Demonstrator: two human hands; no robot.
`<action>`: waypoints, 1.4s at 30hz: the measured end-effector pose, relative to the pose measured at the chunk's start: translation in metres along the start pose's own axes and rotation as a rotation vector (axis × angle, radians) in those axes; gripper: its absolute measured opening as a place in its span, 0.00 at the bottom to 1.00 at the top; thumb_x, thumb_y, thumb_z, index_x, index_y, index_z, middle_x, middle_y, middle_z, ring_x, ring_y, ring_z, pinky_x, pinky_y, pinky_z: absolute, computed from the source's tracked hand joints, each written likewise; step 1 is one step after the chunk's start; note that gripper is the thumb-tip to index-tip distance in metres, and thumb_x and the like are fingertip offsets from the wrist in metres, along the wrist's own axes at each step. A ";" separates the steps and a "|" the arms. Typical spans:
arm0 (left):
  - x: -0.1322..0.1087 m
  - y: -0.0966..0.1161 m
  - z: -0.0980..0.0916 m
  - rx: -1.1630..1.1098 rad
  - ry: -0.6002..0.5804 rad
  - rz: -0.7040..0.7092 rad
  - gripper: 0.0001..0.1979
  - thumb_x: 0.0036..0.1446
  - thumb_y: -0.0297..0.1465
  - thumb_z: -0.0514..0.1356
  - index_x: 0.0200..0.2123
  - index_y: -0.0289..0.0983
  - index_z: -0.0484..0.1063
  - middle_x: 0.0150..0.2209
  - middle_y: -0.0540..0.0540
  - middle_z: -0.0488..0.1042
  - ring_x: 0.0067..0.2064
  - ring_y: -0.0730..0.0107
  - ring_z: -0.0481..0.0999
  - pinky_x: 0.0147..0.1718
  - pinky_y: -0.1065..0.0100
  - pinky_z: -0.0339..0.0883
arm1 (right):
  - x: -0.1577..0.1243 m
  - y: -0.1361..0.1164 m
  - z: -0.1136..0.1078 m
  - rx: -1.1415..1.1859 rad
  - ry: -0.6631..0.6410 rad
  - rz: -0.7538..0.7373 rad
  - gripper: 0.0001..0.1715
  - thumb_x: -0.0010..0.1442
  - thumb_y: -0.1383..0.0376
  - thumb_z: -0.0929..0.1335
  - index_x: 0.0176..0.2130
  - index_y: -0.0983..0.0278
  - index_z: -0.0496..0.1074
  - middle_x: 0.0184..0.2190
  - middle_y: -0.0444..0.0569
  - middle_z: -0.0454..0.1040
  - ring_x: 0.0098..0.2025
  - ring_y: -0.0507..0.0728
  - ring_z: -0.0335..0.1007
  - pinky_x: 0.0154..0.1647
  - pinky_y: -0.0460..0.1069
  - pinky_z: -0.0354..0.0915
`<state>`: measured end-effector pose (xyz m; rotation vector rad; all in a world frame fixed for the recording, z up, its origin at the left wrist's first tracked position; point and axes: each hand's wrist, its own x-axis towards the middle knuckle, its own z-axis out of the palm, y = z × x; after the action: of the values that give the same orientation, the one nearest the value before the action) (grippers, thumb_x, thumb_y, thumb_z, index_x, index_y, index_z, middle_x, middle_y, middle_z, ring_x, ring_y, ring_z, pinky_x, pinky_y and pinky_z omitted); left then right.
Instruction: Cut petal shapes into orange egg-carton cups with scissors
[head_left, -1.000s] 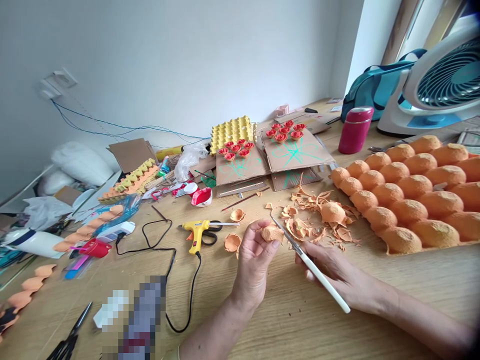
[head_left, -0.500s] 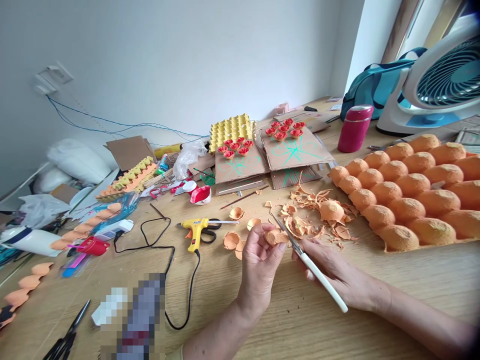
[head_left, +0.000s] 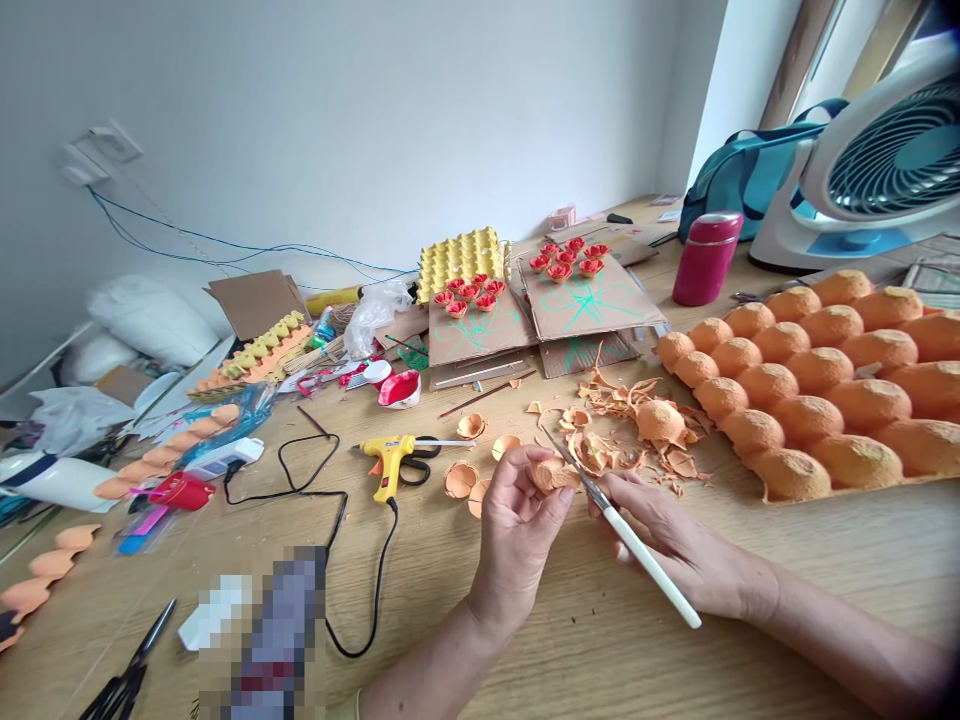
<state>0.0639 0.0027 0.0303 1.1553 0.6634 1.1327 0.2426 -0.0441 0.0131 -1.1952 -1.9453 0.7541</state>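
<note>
Pinched between the thumb and fingers of my left hand (head_left: pixel 517 540) is a small orange egg-carton cup (head_left: pixel 549 474). My right hand (head_left: pixel 664 540) is closed around a white-handled knife (head_left: pixel 649 565), its narrow metal blade lying along the right edge of the cup. The fingers under the handle are partly hidden. Just beyond both hands lies a pile of torn orange carton scraps (head_left: pixel 600 450), with one uncut cup (head_left: pixel 660 422) among them. Left of my left hand sit several trimmed, petal-edged cups (head_left: pixel 460 480).
A large orange egg tray (head_left: pixel 829 400) takes up the right side. A yellow glue gun (head_left: pixel 386 468) and its cord lie left, near black scissors (head_left: pixel 131 665). Red flowers stand on cardboard sheets (head_left: pixel 600 300) behind. A pink flask (head_left: pixel 707 258) and white fan (head_left: pixel 817 200) stand back right.
The knife handle's end has dropped slightly to the right. Both hands keep their hold, and the view has shifted a little.
</note>
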 end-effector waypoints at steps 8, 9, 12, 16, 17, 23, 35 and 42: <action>0.002 0.006 0.003 0.000 0.022 -0.027 0.17 0.53 0.30 0.69 0.44 0.42 0.70 0.41 0.50 0.74 0.42 0.73 0.73 0.46 0.70 0.67 | -0.004 0.001 0.000 0.045 0.040 0.032 0.22 0.65 0.46 0.63 0.32 0.60 0.68 0.32 0.49 0.72 0.36 0.60 0.67 0.41 0.54 0.66; 0.002 0.006 0.003 -0.005 0.024 -0.029 0.17 0.52 0.30 0.69 0.45 0.42 0.70 0.41 0.50 0.75 0.42 0.73 0.73 0.47 0.70 0.67 | -0.004 0.002 0.000 0.049 0.041 0.035 0.22 0.65 0.46 0.63 0.32 0.60 0.68 0.32 0.50 0.72 0.36 0.60 0.67 0.41 0.54 0.66; 0.002 0.007 0.001 -0.018 0.022 -0.027 0.19 0.53 0.29 0.69 0.46 0.42 0.68 0.40 0.50 0.76 0.42 0.73 0.74 0.46 0.70 0.67 | -0.003 0.002 0.000 0.052 0.039 0.043 0.21 0.65 0.48 0.63 0.33 0.61 0.69 0.33 0.50 0.72 0.37 0.60 0.67 0.41 0.54 0.66; 0.003 0.007 -0.001 -0.024 0.020 -0.016 0.19 0.53 0.28 0.69 0.47 0.42 0.68 0.38 0.51 0.76 0.40 0.75 0.73 0.45 0.71 0.66 | -0.003 0.002 0.000 0.038 0.014 0.053 0.21 0.67 0.49 0.62 0.34 0.62 0.67 0.33 0.50 0.70 0.35 0.58 0.65 0.40 0.53 0.65; 0.003 0.007 -0.001 -0.025 0.021 -0.015 0.19 0.53 0.28 0.68 0.47 0.42 0.68 0.38 0.52 0.76 0.41 0.75 0.73 0.45 0.71 0.66 | -0.003 0.001 0.000 0.033 0.009 0.054 0.21 0.67 0.49 0.61 0.34 0.62 0.67 0.33 0.49 0.70 0.35 0.58 0.64 0.40 0.53 0.65; 0.004 0.008 -0.003 -0.018 0.028 0.000 0.18 0.55 0.30 0.68 0.47 0.43 0.68 0.38 0.51 0.75 0.41 0.74 0.73 0.47 0.69 0.66 | -0.004 0.000 0.000 0.023 0.009 0.048 0.23 0.68 0.47 0.60 0.31 0.62 0.65 0.31 0.49 0.69 0.34 0.57 0.63 0.38 0.52 0.63; 0.007 0.010 -0.008 0.008 0.024 -0.005 0.20 0.55 0.32 0.68 0.50 0.44 0.67 0.39 0.49 0.75 0.42 0.71 0.72 0.46 0.68 0.65 | -0.001 0.000 0.001 0.064 0.068 0.059 0.21 0.67 0.52 0.63 0.28 0.62 0.67 0.26 0.47 0.70 0.29 0.54 0.62 0.31 0.49 0.62; 0.003 0.000 -0.009 0.236 -0.154 0.030 0.20 0.57 0.30 0.66 0.52 0.44 0.66 0.40 0.48 0.75 0.44 0.66 0.74 0.49 0.63 0.65 | 0.005 0.001 -0.001 0.492 0.205 0.199 0.20 0.58 0.48 0.71 0.37 0.61 0.70 0.33 0.45 0.72 0.33 0.54 0.66 0.32 0.48 0.66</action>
<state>0.0568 0.0088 0.0278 1.4425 0.6747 0.9964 0.2425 -0.0391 0.0141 -1.1130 -1.3784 1.0908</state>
